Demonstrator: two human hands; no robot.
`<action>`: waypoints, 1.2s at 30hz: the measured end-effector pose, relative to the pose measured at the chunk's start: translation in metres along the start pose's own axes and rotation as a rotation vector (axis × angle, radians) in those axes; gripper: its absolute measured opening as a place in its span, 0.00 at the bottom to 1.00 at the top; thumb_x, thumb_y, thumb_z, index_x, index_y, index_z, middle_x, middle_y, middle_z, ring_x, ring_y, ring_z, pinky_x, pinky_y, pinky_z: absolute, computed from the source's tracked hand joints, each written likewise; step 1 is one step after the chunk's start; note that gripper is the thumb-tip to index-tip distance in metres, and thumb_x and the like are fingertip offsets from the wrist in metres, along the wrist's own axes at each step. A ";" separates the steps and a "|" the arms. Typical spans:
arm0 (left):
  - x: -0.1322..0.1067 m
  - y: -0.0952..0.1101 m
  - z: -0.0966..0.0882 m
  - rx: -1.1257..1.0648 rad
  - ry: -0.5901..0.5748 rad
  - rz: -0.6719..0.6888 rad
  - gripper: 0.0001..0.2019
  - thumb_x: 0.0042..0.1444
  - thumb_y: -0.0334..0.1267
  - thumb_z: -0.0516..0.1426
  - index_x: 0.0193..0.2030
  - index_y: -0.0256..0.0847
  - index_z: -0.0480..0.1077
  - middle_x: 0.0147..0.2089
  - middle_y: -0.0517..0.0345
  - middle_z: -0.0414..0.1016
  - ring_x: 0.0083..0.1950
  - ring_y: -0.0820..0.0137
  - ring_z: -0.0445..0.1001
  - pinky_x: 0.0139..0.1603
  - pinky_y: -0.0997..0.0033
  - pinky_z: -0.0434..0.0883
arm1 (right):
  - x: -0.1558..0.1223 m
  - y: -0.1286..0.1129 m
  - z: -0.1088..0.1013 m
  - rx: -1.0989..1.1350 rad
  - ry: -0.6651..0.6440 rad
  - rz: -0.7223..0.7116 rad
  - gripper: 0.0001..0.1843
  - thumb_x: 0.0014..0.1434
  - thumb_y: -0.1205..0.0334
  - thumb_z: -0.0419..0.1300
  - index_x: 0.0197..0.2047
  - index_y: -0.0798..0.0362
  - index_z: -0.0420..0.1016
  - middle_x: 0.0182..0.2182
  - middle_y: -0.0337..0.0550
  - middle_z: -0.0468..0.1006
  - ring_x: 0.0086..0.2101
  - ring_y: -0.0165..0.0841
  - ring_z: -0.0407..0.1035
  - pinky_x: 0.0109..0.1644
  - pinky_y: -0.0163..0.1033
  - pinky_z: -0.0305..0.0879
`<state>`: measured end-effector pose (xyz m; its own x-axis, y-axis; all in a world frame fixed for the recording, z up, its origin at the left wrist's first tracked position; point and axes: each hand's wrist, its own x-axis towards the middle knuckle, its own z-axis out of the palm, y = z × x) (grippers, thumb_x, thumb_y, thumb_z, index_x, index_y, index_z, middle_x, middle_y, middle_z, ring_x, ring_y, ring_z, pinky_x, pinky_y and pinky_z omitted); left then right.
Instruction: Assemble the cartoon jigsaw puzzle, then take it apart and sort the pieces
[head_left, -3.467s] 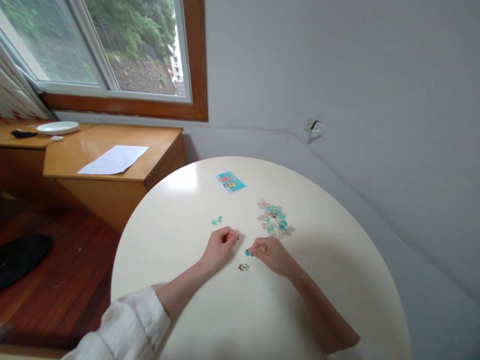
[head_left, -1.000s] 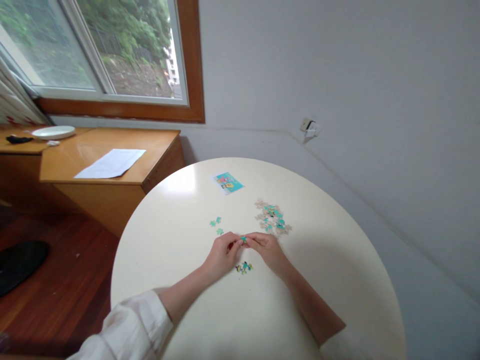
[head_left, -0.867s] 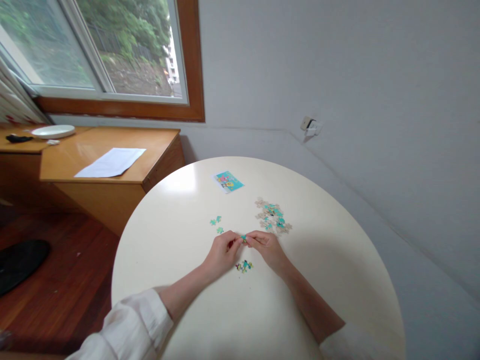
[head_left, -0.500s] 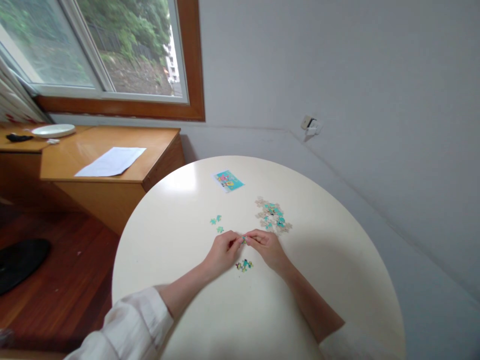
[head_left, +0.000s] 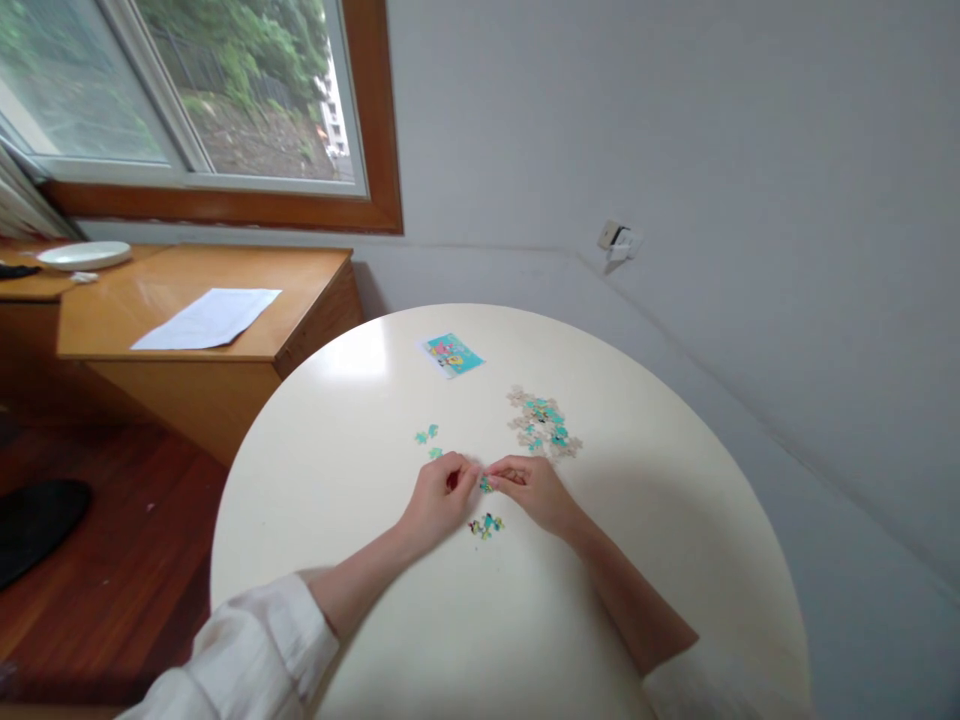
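Note:
My left hand point(head_left: 439, 492) and my right hand point(head_left: 534, 490) meet fingertip to fingertip over the round cream table point(head_left: 675, 560). Both are pinched on a small teal puzzle piece point(head_left: 486, 485) held between them. Just below the hands lies a small joined cluster of coloured pieces point(head_left: 485, 525). A heap of loose pieces point(head_left: 541, 425), some teal and some face down, lies just beyond my right hand. Two loose teal pieces point(head_left: 426, 437) lie beyond my left hand.
A small picture card point(head_left: 451, 354) lies near the table's far edge. To the left stands a wooden desk point(head_left: 300, 330) with a sheet of paper point(head_left: 206, 317) and a white plate point(head_left: 84, 255). A grey wall runs close along the table's right side.
3.5 s ago the hands were apart, the right one pinching a teal piece. They have since come together on it. The view has shifted slightly.

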<state>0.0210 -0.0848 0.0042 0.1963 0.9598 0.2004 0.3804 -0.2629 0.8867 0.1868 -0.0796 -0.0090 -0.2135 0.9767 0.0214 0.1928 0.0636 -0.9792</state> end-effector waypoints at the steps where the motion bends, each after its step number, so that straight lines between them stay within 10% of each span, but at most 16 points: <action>1: 0.001 0.001 -0.002 -0.001 0.013 -0.003 0.16 0.53 0.44 0.49 0.19 0.39 0.58 0.19 0.65 0.55 0.23 0.77 0.54 0.26 0.75 0.54 | -0.001 -0.001 0.000 -0.018 -0.012 0.003 0.11 0.45 0.55 0.64 0.28 0.54 0.77 0.23 0.40 0.78 0.25 0.31 0.70 0.32 0.37 0.66; 26: 0.001 -0.005 0.001 -0.061 -0.007 -0.051 0.15 0.52 0.43 0.49 0.18 0.39 0.58 0.18 0.66 0.54 0.23 0.77 0.53 0.25 0.75 0.54 | -0.007 -0.014 0.013 -0.543 -0.067 -0.176 0.05 0.46 0.70 0.64 0.24 0.52 0.72 0.25 0.36 0.72 0.30 0.30 0.63 0.37 0.35 0.58; 36: 0.002 -0.007 -0.001 -0.041 -0.011 -0.061 0.16 0.53 0.45 0.49 0.19 0.38 0.60 0.19 0.65 0.55 0.24 0.76 0.54 0.26 0.75 0.55 | -0.005 -0.006 0.008 -0.216 0.009 -0.047 0.05 0.51 0.60 0.59 0.29 0.52 0.71 0.21 0.34 0.68 0.23 0.27 0.60 0.28 0.33 0.58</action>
<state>0.0180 -0.0812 -0.0016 0.1838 0.9728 0.1412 0.3547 -0.1996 0.9134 0.1790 -0.0866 -0.0049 -0.2191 0.9733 0.0690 0.3834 0.1509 -0.9112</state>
